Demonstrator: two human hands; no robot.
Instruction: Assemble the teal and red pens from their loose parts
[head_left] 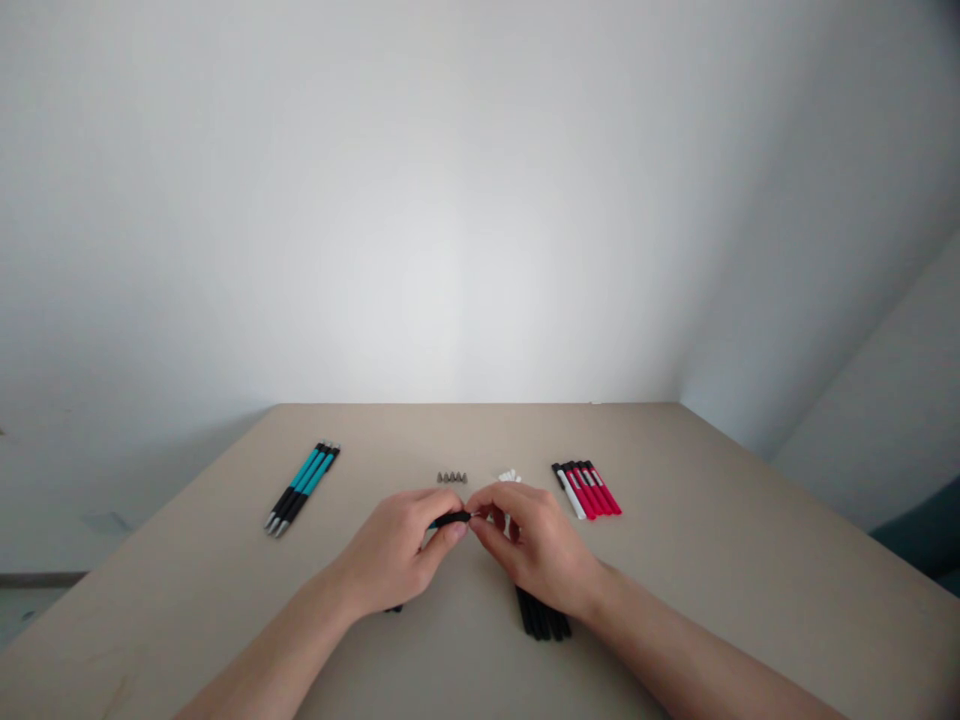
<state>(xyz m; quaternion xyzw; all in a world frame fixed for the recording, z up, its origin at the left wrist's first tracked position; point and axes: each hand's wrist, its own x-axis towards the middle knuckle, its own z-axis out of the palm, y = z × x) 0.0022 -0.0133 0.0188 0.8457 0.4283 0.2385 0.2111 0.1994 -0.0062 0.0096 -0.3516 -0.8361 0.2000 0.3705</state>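
Observation:
My left hand (401,550) is closed around a black and teal pen barrel (450,519), whose black end sticks out toward the right. My right hand (525,540) pinches at that black end, fingers pressed together; what lies between its fingertips is too small to name. Both hands hover just above the beige table (675,560) near its middle. A bundle of black pen parts (544,615) lies on the table under my right wrist.
Three assembled teal and black pens (304,488) lie at the left. A row of small metal tips (452,477) and small white pieces (510,475) sit behind the hands. Several red and black pen parts (589,489) lie at the right. A white wall stands behind.

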